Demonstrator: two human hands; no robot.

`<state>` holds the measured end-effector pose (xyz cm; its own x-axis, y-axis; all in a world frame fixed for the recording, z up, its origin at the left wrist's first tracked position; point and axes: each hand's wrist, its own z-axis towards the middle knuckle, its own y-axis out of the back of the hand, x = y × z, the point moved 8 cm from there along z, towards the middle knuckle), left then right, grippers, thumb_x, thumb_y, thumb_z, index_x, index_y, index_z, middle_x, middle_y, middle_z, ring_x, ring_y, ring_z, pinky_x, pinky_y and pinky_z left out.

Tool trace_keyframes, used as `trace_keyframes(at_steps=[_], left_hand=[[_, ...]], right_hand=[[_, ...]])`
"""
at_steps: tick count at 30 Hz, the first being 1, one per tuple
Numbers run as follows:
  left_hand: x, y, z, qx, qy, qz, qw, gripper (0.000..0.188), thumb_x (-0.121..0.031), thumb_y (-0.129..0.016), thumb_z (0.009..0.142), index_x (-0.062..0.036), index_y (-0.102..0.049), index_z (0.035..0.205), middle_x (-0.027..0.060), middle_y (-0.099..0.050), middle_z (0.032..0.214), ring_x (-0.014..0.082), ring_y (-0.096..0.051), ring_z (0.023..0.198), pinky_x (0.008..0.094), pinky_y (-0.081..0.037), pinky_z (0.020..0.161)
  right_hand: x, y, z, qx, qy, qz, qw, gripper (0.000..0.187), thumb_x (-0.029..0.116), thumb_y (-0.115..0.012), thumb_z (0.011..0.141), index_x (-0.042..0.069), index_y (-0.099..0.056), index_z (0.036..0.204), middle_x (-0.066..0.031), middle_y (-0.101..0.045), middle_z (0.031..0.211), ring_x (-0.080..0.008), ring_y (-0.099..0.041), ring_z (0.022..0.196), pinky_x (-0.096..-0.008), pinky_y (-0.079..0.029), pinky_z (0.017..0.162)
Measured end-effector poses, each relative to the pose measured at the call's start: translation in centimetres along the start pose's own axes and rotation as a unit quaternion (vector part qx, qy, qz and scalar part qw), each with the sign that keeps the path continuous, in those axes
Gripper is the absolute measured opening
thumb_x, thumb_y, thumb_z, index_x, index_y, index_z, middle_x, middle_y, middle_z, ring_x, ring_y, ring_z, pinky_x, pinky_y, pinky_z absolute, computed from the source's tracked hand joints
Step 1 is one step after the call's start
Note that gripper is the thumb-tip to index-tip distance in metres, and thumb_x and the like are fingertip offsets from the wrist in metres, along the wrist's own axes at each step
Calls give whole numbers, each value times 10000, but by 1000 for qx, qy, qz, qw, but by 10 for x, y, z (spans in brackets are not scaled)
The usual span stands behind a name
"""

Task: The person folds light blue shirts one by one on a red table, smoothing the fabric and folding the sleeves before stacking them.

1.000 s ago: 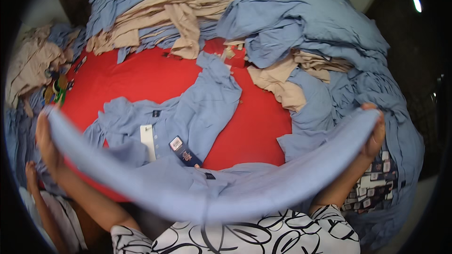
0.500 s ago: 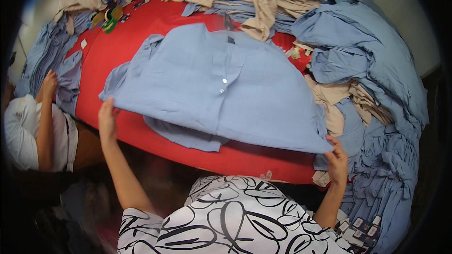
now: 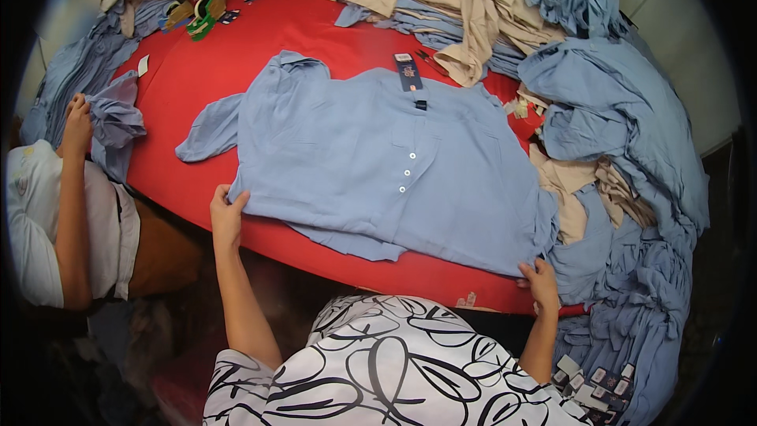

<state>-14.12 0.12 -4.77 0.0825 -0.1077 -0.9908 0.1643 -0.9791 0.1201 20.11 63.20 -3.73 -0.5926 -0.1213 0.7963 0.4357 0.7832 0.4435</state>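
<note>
A light blue buttoned shirt (image 3: 378, 166) lies spread flat on the red table (image 3: 236, 63), collar away from me, with a dark tag (image 3: 408, 72) at the collar. My left hand (image 3: 227, 217) grips the shirt's hem at its near left corner. At the near right corner my right hand (image 3: 540, 282) pinches the hem, by the table's front edge. One sleeve trails off to the left.
Heaps of blue shirts (image 3: 623, 118) and beige shirts (image 3: 441, 0) ring the table's back and right side. Another person (image 3: 55, 213) at the left holds a crumpled blue garment (image 3: 114, 122). Loose tags (image 3: 591, 379) lie at lower right. Tape rolls (image 3: 193, 12) sit at the back left.
The shirt, held up and swung over the table a second ago, now lies flat on the red surface. Both my hands came down to its near corners.
</note>
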Motion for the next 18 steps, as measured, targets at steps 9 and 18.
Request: trace_keyframes(at_steps=[9,18], left_hand=[[11,26,-30,98,88,37,991,265,-52,-699,851,6,-584,1082,63,-658,953,100,-608,795,246,-497,659],[5,25,-25,142,48,55,987,187,-137,-728,853,-11,-619,937,17,-632,828,85,-591,735,239,-478,620]], right_hand=[[-16,-7,-1,-33,-10,-87,996,203,98,-687,840,-67,-580,894,-89,-602,742,-154,-619,567,-274,-517,469],[109,-77,-37,-120,227,-322,911,176,61,-647,848,-76,-564,922,-107,-626,781,-152,-565,649,-324,-483,609]])
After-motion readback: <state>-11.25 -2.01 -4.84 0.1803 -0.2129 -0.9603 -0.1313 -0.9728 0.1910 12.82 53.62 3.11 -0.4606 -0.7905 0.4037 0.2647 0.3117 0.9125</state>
